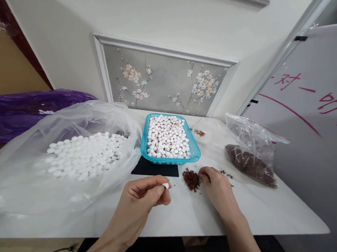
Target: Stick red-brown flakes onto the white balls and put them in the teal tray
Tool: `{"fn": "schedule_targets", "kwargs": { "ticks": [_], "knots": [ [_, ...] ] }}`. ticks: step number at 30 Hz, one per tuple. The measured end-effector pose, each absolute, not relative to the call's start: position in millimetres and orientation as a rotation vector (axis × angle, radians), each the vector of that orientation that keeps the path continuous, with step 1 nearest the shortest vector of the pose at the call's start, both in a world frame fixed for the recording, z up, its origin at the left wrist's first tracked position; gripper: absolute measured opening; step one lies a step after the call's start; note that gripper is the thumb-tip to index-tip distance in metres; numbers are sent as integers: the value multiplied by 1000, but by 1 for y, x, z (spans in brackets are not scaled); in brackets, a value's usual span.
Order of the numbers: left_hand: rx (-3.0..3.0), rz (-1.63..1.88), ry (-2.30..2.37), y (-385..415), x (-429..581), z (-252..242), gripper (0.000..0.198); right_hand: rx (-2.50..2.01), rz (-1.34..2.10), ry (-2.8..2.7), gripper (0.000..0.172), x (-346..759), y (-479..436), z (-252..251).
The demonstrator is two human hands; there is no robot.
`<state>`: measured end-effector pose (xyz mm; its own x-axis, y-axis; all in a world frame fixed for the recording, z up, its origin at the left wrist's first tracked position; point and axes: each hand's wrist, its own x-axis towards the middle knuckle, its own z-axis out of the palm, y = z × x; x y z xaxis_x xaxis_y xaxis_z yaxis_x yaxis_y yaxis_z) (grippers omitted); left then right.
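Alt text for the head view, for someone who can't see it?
The left hand pinches one white ball while the right hand touches a pile of brown bits on a white table. Behind: a blue basket of balls, a clear bag of balls left, a bag of brown bits right.

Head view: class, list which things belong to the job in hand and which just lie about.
In use: left hand, white ball, right hand, brown pile, blue tray, bag of white balls, bag of brown bits.
Lying about: purple bag, whiteboard, flower panel.

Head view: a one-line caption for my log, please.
Left hand pinches a white bead; right hand touches a brown pile, in front of a blue tray.
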<state>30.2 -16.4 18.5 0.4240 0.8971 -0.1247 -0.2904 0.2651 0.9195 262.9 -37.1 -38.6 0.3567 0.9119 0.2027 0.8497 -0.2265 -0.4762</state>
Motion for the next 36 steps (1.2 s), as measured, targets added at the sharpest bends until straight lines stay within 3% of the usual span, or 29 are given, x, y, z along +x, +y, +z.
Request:
{"fn": "schedule_targets", "kwargs": {
  "ticks": [6, 10, 12, 19, 22, 26, 31, 36],
  "knots": [
    [1061, 998, 849, -3, 41, 15, 13, -2081, 115, -1456, 23, 268, -36, -43],
    [1360, 1083, 918, 21, 55, 21, 46, -2096, 91, -1316, 21, 265, -39, -37],
    [1613, 1099, 975, 32, 55, 30, 53, -2108, 139, -1221, 18, 261, -43, -33],
    [2403, 807, 1469, 52, -27, 49, 35, -1907, 182, -1087, 24, 248, -62, -31],
    [2529, 543, 1615, 62, -73, 34, 35, -1799, 158, -1240, 22, 238, -67, -27],
    [2517, 458, 1630, 67, -93, 20, 32, -1612, 316, -1236, 20, 209, -71, -15],
    [2451, 603, 1736, 60, -81, 31, 30, -1487, 580, -1096, 15, 176, -78, -1],
    [1976, 1136, 1604, 35, -61, 42, 23, -1355, 829, -1076, 15, 159, -79, 7]
  ]
}}
